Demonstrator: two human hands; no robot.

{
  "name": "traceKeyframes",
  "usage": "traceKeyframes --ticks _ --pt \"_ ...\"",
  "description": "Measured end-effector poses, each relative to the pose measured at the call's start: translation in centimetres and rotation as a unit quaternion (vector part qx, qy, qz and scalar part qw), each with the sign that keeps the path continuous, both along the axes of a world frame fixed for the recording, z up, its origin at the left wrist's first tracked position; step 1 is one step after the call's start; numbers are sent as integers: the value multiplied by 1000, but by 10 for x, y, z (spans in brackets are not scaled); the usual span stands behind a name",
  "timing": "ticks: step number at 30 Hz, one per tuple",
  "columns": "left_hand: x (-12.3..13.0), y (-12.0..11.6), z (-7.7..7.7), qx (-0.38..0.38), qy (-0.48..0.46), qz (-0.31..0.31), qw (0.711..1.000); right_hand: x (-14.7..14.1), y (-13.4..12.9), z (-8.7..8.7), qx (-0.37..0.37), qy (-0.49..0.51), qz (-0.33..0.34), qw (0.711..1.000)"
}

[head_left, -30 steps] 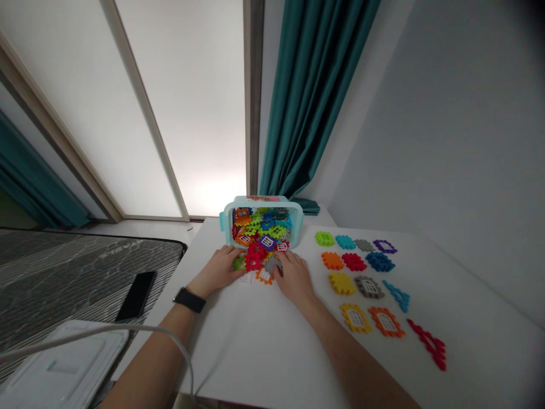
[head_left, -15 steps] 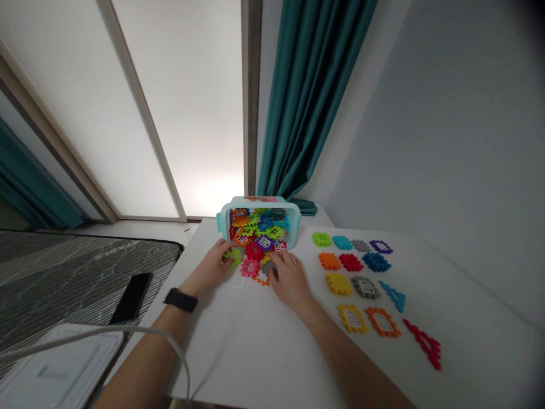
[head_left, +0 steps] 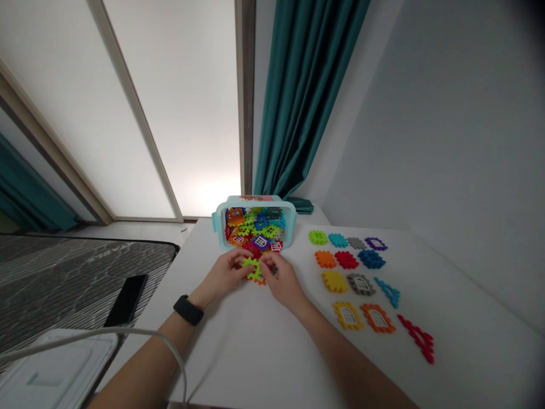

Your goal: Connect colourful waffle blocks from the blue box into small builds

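Observation:
My left hand point(head_left: 227, 274) pinches a lime green notched piece point(head_left: 254, 269) by its left side. On the other side of that piece is my right hand point(head_left: 281, 277), its fingers bent and pressed together at the piece's right edge. Under and behind the green piece lie other pieces, with an orange edge showing below it. Just beyond both hands, a light blue bin point(head_left: 292, 226) lies on its side, its opening toward me, full of colourful notched pieces point(head_left: 251, 224).
On the white table point(head_left: 255, 358), pieces lie in rows at the right, among them a yellow square point(head_left: 334, 281) and a red triangle frame point(head_left: 419, 338). A pale cable point(head_left: 162, 334) crosses over my left forearm. A phone point(head_left: 126, 300) and a white lid point(head_left: 63, 363) are at the left.
My left hand has moved right with the green piece, to the middle in front of the bin. My right hand has come to the same piece. The view has shifted slightly.

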State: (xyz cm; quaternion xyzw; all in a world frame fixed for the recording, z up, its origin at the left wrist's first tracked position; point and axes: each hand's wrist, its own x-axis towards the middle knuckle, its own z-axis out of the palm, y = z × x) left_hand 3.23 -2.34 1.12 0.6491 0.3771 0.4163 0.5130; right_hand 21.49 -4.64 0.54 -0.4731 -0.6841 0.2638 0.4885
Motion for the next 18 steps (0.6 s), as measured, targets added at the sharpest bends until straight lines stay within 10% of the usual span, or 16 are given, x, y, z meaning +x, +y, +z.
traceKeyframes --ticks 9,18 --pt "-6 -4 1 310 201 122 921 -3 1 6 -153 242 23 958" --pt "-12 -1 2 361 234 135 893 -8 -1 -1 -116 183 20 976"
